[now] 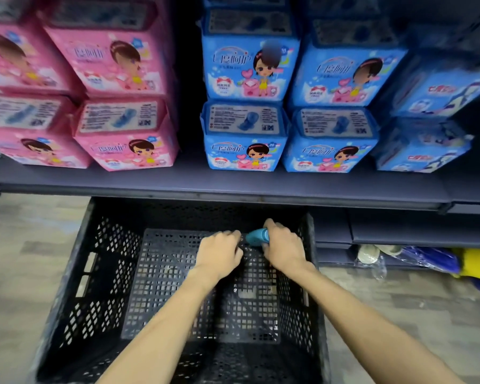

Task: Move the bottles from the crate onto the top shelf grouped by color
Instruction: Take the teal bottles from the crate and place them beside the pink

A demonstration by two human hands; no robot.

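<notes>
Both my arms reach down into a black perforated crate (75, 275) on the floor. My right hand (283, 246) grips a teal-blue bottle (257, 236) near the crate's far right corner; only one end of the bottle shows past my fingers. My left hand (219, 252) is beside it with fingers curled, close to the bottle's end; what it holds, if anything, is hidden. Thin clear plastic glints on the crate floor under the hands. No other bottles show in the crate.
A dark shelf board (178, 181) runs above the crate. It carries stacked pink packs (122, 65) on the left and blue packs (247, 67) on the right. Lower shelves at right hold blue and yellow items (455, 261). Pale floor surrounds the crate.
</notes>
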